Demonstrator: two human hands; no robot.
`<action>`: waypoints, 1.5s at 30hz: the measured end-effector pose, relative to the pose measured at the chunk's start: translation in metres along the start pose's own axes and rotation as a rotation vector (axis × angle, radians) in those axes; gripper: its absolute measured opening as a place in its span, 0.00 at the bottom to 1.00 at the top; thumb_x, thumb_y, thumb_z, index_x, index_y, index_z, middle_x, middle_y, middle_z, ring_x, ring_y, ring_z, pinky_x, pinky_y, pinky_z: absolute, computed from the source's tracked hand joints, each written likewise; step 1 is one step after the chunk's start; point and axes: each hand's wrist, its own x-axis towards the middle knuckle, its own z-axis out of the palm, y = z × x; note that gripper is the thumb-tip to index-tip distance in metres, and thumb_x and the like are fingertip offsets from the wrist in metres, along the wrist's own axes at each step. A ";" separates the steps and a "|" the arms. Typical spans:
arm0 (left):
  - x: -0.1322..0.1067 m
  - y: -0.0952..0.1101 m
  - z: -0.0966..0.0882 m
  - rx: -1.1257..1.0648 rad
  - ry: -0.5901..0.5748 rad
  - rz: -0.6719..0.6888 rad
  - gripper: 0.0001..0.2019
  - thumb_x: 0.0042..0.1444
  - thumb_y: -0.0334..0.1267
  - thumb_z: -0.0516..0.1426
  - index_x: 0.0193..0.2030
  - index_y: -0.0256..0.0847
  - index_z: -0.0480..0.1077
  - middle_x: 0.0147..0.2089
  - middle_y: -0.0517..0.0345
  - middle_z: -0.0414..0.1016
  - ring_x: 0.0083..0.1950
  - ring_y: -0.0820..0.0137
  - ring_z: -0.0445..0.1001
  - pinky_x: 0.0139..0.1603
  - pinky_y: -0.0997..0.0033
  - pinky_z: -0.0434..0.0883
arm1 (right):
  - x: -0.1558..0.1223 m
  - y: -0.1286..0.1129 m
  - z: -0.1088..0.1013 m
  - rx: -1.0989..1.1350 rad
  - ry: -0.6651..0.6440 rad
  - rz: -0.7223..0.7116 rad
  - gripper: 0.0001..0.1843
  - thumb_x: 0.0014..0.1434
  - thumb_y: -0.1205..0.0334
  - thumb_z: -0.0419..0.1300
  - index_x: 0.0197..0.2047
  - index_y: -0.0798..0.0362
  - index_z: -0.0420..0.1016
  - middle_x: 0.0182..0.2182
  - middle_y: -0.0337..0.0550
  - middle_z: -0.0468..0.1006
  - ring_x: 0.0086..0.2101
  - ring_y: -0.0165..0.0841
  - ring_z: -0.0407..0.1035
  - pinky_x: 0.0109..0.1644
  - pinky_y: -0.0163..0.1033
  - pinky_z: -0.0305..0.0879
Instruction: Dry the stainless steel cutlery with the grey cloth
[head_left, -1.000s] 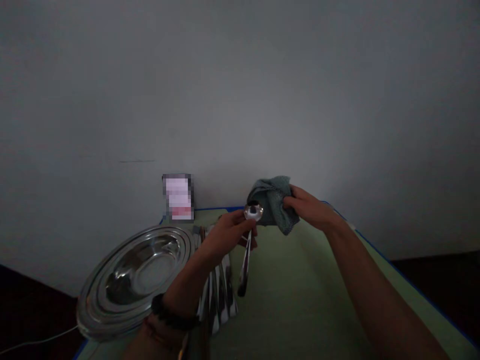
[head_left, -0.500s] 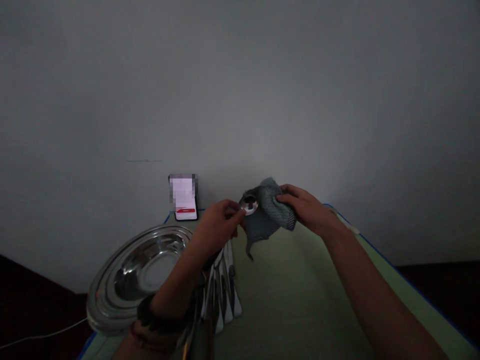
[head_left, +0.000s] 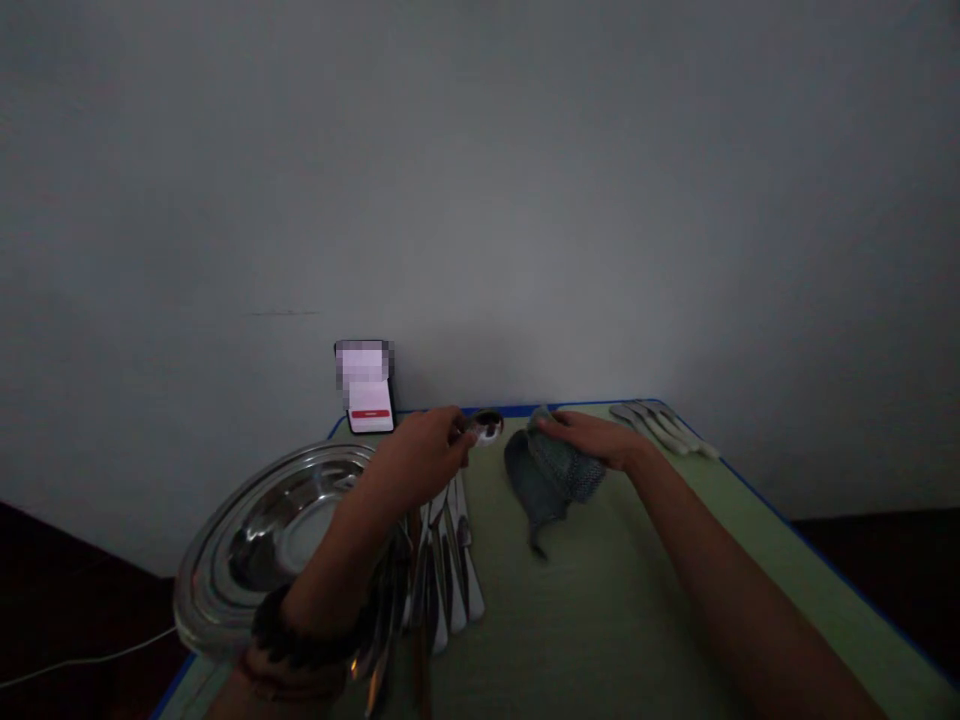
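Note:
My left hand point(head_left: 435, 445) is closed on a shiny metal spoon point(head_left: 489, 427), whose bowl sticks out to the right past my fingertips; its handle is hidden by the hand. Apart from it, to the right, my right hand point(head_left: 589, 437) grips a grey-green cloth point(head_left: 551, 480) between thumb and fingers. The cloth hangs down in folds above the table. Below my left hand lies a bunch of metal cutlery point(head_left: 450, 580), partly covered by my left forearm.
A wide steel basin point(head_left: 217, 560) stands on the left of the green, blue-edged table point(head_left: 600, 620). Behind it a lit phone point(head_left: 367, 390) leans on the wall. Several pale-handled pieces of cutlery point(head_left: 667, 430) lie at the far right corner. A white cable point(head_left: 90, 660) runs at lower left.
The spoon and the cloth have come apart. My right hand has lowered with the cloth, my left hand shifted slightly left and down with the spoon. The far-right cutlery now shows more fully.

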 end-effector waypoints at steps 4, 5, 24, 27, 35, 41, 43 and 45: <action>0.005 0.003 0.008 0.017 -0.009 0.004 0.11 0.55 0.41 0.48 0.33 0.37 0.68 0.30 0.52 0.75 0.29 0.68 0.72 0.28 0.72 0.61 | 0.009 0.016 -0.007 -0.146 0.066 0.095 0.27 0.57 0.44 0.45 0.42 0.56 0.73 0.36 0.49 0.78 0.35 0.34 0.72 0.36 0.36 0.67; 0.006 0.004 0.010 0.020 -0.011 0.007 0.12 0.55 0.41 0.48 0.32 0.37 0.68 0.30 0.52 0.75 0.30 0.67 0.72 0.29 0.72 0.61 | 0.011 0.020 -0.009 -0.201 0.092 0.123 0.25 0.55 0.44 0.49 0.40 0.57 0.73 0.34 0.50 0.78 0.34 0.35 0.72 0.34 0.36 0.67; -0.008 0.013 -0.013 -0.236 -0.095 0.048 0.13 0.55 0.44 0.49 0.39 0.38 0.67 0.24 0.60 0.73 0.23 0.73 0.69 0.25 0.76 0.62 | -0.032 -0.047 -0.014 -0.214 0.293 -0.241 0.10 0.53 0.56 0.54 0.34 0.55 0.68 0.28 0.39 0.71 0.28 0.29 0.63 0.29 0.33 0.57; -0.006 0.014 -0.008 -0.217 -0.057 0.045 0.13 0.57 0.44 0.47 0.40 0.39 0.67 0.19 0.63 0.69 0.21 0.73 0.67 0.24 0.76 0.61 | -0.033 -0.053 -0.005 -0.118 0.345 -0.347 0.13 0.55 0.54 0.53 0.37 0.54 0.68 0.31 0.41 0.72 0.31 0.30 0.65 0.32 0.35 0.60; 0.003 0.017 -0.008 -0.189 0.008 0.003 0.15 0.56 0.42 0.47 0.27 0.36 0.69 0.22 0.58 0.73 0.24 0.72 0.69 0.28 0.75 0.62 | -0.024 -0.061 0.021 -0.108 0.303 -0.503 0.13 0.59 0.55 0.48 0.40 0.55 0.64 0.37 0.46 0.73 0.35 0.31 0.67 0.40 0.38 0.63; -0.003 0.020 -0.016 -0.294 -0.058 0.070 0.13 0.56 0.40 0.48 0.30 0.38 0.71 0.27 0.60 0.74 0.24 0.75 0.66 0.25 0.78 0.60 | -0.022 -0.061 0.021 -0.372 0.319 -0.514 0.06 0.56 0.62 0.53 0.36 0.54 0.67 0.32 0.42 0.74 0.32 0.30 0.66 0.36 0.35 0.60; -0.006 0.016 -0.020 -0.266 -0.125 0.066 0.15 0.56 0.42 0.47 0.29 0.39 0.71 0.25 0.61 0.73 0.23 0.75 0.66 0.24 0.78 0.59 | -0.023 -0.062 0.016 -0.394 0.356 -0.533 0.07 0.57 0.64 0.51 0.32 0.55 0.68 0.28 0.40 0.73 0.30 0.29 0.65 0.34 0.34 0.59; -0.009 0.011 -0.024 -0.233 -0.163 0.060 0.17 0.57 0.44 0.46 0.27 0.38 0.71 0.21 0.62 0.69 0.22 0.75 0.64 0.24 0.78 0.58 | -0.022 -0.062 0.013 -0.319 0.414 -0.529 0.08 0.57 0.63 0.51 0.32 0.55 0.69 0.28 0.40 0.73 0.30 0.29 0.65 0.34 0.34 0.59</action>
